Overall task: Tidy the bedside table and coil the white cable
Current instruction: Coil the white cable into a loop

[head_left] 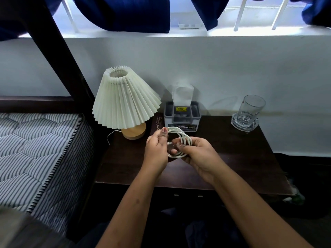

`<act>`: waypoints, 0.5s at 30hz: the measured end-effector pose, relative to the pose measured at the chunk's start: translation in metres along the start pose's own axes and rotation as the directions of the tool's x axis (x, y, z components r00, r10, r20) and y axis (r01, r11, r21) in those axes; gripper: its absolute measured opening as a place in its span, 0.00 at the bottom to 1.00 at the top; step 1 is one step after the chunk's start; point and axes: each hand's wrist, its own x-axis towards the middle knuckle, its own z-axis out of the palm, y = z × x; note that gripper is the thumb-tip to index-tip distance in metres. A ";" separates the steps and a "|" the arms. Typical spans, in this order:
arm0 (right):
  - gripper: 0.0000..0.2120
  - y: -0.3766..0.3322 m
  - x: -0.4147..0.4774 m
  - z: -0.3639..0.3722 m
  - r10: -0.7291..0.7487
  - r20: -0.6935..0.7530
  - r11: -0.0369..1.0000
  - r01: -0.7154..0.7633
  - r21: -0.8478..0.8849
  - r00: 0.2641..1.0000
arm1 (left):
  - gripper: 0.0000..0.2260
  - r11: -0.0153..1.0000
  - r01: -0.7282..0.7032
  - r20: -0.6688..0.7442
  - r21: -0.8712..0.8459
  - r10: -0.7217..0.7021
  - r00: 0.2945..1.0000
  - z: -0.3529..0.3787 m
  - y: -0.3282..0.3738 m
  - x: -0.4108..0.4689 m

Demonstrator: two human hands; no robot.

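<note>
The white cable [179, 133] is wound into a round coil of several loops, held in the air over the dark wooden bedside table [241, 158]. My left hand [156, 149] grips the coil's left side, thumb up against the loops. My right hand [198, 154] holds the coil's right and lower side, and its fingertips pinch the cable end near the coil's middle. Both hands hover above the table's centre, in front of the tissue box.
A pleated cream lamp [125, 102] on a wooden base stands at the table's back left. Beside it are a dark glasses case [158, 124] and a grey tissue box [182, 113]. A glass [248, 113] stands at the back right. A striped mattress [35, 149] lies left.
</note>
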 end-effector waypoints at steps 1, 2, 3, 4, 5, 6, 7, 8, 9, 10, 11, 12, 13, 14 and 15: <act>0.07 0.000 0.000 0.000 -0.019 -0.008 1.000 0.019 0.019 1.000 | 0.14 1.000 0.002 0.011 -0.009 -0.002 1.000 0.000 0.001 0.000; 0.08 0.000 0.000 0.000 -0.031 -0.004 0.999 0.031 0.034 1.000 | 0.14 0.999 0.012 0.021 -0.034 -0.011 1.000 -0.001 0.001 -0.001; 0.09 -0.002 0.000 -0.001 -0.033 0.014 0.999 0.033 0.037 0.999 | 0.14 0.997 0.034 0.033 -0.071 -0.032 0.999 -0.003 0.002 -0.002; 0.09 -0.004 -0.001 -0.001 -0.031 0.050 0.999 0.029 0.041 0.998 | 0.15 0.991 0.070 0.055 -0.110 -0.064 0.996 -0.004 0.004 -0.002; 0.09 -0.006 -0.002 -0.002 -0.028 0.098 0.998 0.022 0.059 0.995 | 0.16 0.983 0.116 0.091 -0.143 -0.104 0.990 -0.006 0.006 -0.003; 0.09 -0.009 -0.004 -0.001 -0.027 0.148 0.995 0.012 0.098 0.989 | 0.16 0.973 0.162 0.138 -0.166 -0.140 0.981 -0.007 0.008 -0.004; 0.08 -0.011 -0.004 -0.001 -0.029 0.185 0.989 0.002 0.148 0.982 | 0.17 0.962 0.199 0.193 -0.187 -0.163 0.968 -0.008 0.011 -0.006; 0.08 -0.012 -0.005 0.001 -0.037 0.210 0.982 -0.003 0.189 0.977 | 0.17 0.952 0.226 0.250 -0.208 -0.171 0.953 -0.009 0.013 -0.007; 0.06 -0.011 -0.005 0.002 -0.053 0.222 0.978 0.005 0.209 0.974 | 0.18 0.945 0.241 0.301 -0.223 -0.169 0.939 -0.010 0.015 -0.009; 0.06 -0.010 -0.005 0.004 -0.072 0.222 0.977 0.025 0.210 0.972 | 0.19 0.944 0.243 0.335 -0.224 -0.160 0.928 -0.010 0.015 -0.009; 0.05 -0.008 -0.005 0.005 -0.088 0.217 0.979 0.044 0.198 0.972 | 0.19 0.946 0.235 0.348 -0.222 -0.148 0.926 -0.009 0.016 -0.009; 0.07 -0.008 -0.005 0.006 -0.093 0.209 0.982 0.055 0.180 0.973 | 0.19 0.948 0.220 0.334 -0.229 -0.136 0.933 -0.009 0.016 -0.009; 0.11 -0.008 -0.004 0.005 -0.086 0.198 0.985 0.054 0.162 0.977 | 0.19 0.949 0.200 0.291 -0.244 -0.125 0.948 -0.009 0.015 -0.007; 0.15 -0.007 -0.003 0.003 -0.068 0.181 0.989 0.042 0.141 0.981 | 0.18 0.948 0.173 0.230 -0.266 -0.111 0.967 -0.009 0.014 -0.005; 0.18 -0.006 -0.001 0.001 -0.045 0.150 0.994 0.029 0.107 0.988 | 0.18 0.946 0.142 0.173 -0.291 -0.094 0.980 -0.009 0.013 -0.003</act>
